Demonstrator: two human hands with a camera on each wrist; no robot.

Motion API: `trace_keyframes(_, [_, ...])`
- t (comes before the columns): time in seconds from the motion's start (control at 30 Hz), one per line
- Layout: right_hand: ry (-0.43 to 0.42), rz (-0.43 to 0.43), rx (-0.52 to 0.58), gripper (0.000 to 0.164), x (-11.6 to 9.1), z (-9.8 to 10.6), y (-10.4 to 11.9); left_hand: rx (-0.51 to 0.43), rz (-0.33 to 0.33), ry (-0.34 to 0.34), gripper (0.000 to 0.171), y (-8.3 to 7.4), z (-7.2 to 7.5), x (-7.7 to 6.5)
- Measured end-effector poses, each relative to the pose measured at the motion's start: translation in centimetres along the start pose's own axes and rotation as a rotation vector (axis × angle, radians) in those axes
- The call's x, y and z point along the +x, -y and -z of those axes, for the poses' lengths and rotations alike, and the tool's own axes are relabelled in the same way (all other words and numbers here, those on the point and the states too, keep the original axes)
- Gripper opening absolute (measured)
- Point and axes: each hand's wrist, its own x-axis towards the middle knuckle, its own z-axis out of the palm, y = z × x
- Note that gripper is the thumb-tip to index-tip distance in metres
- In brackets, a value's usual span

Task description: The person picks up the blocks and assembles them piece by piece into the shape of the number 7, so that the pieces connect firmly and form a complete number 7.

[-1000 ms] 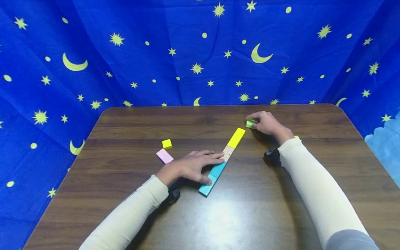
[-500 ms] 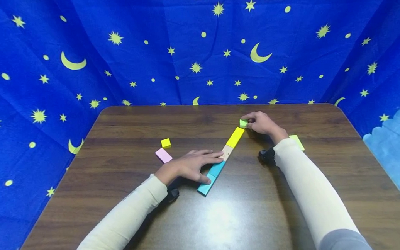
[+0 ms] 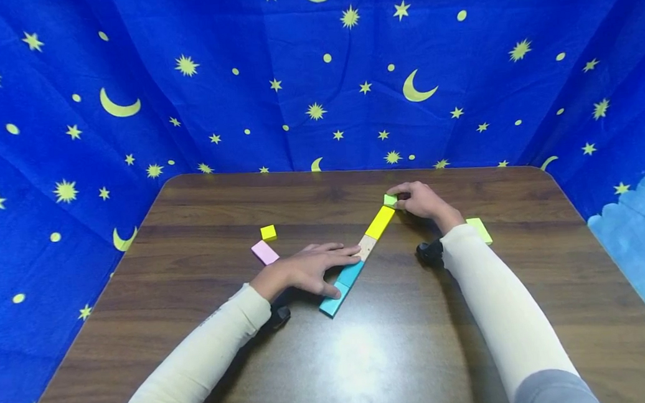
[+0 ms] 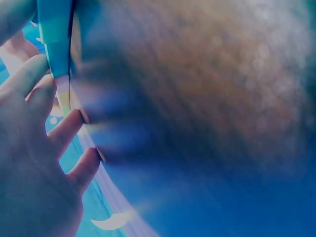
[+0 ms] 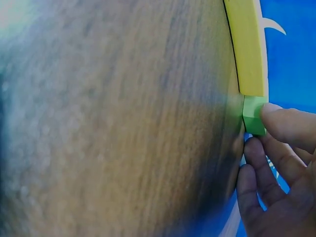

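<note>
Small green cube (image 3: 390, 200), pinched by the right hand (image 3: 425, 199), touching the far end of the yellow block (image 3: 380, 222) in a diagonal row of flat, matte blocks. Left hand (image 3: 310, 269), fingers spread, presses the row's teal blocks (image 3: 342, 286). Dark, wood-grained bench (image 3: 367, 360).

The brown wooden table (image 3: 367, 360) carries a diagonal row of blocks (image 3: 360, 255); left of that row lie 2 blocks, right of it 1.
</note>
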Motion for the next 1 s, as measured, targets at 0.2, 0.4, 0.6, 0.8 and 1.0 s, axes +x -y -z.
trace_keyframes(0.2, [0.013, 0.002, 0.011, 0.038, -0.3, 0.1, 0.0, -0.013, -0.001, 0.000, 0.076, -0.1, 0.0, 0.0])
trace_keyframes(0.4, [0.018, 0.008, 0.017, 0.039, -0.3, 0.0, -0.2, -0.014, 0.000, 0.000, 0.076, -0.1, 0.0, 0.0])
trace_keyframes(0.6, [0.017, 0.030, 0.026, 0.041, -0.2, 0.1, -0.5, -0.015, 0.001, 0.000, 0.076, -0.1, -0.1, 0.1])
trace_keyframes(0.8, [0.037, 0.028, 0.072, 0.045, -0.7, 1.1, -1.0, -0.018, -0.008, -0.001, 0.076, -0.1, -0.1, 0.2])
trace_keyframes(1.0, [0.061, -0.011, 0.078, 0.044, -2.5, 3.4, -1.2, -0.003, 0.003, 0.000, 0.076, -0.1, -0.1, 0.1])
